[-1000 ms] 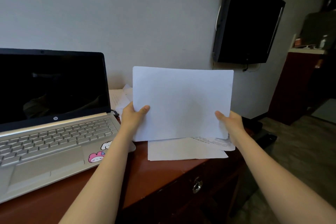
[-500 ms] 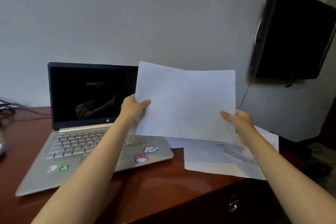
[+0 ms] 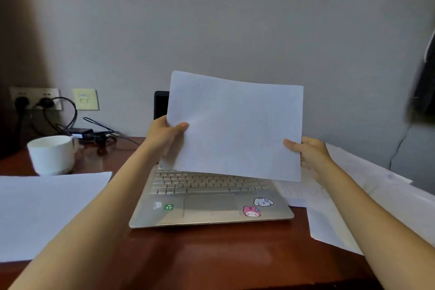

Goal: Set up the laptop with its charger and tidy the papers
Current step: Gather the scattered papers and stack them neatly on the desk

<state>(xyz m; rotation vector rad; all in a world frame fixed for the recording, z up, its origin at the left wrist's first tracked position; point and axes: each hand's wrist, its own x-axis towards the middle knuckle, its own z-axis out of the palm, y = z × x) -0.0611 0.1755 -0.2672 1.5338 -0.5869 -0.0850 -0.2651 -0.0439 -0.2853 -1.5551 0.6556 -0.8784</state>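
A blank white sheet (image 3: 235, 125) is held up at the centre of the frame, in landscape and tilted slightly down to the right, above the open silver laptop (image 3: 211, 200). The left hand (image 3: 162, 134) pinches its left edge and the right hand (image 3: 308, 153) its lower right edge. Each thumb is pressed on the front, and the fingers behind are hidden.

The sheet covers nearly all of the laptop's screen, leaving only a dark strip at its left. Two cartoon stickers sit beside the trackpad. More white paper (image 3: 42, 212) lies on the wooden desk (image 3: 211, 254) at lower left, cut off by the frame, and printed papers (image 3: 353, 207) lie at right, their text too small to read. At upper left, a black charger brick (image 3: 81, 132) lies behind a white cup (image 3: 53, 154), with cables running to the wall sockets (image 3: 35, 97). A dark shape at the right edge is blurred.
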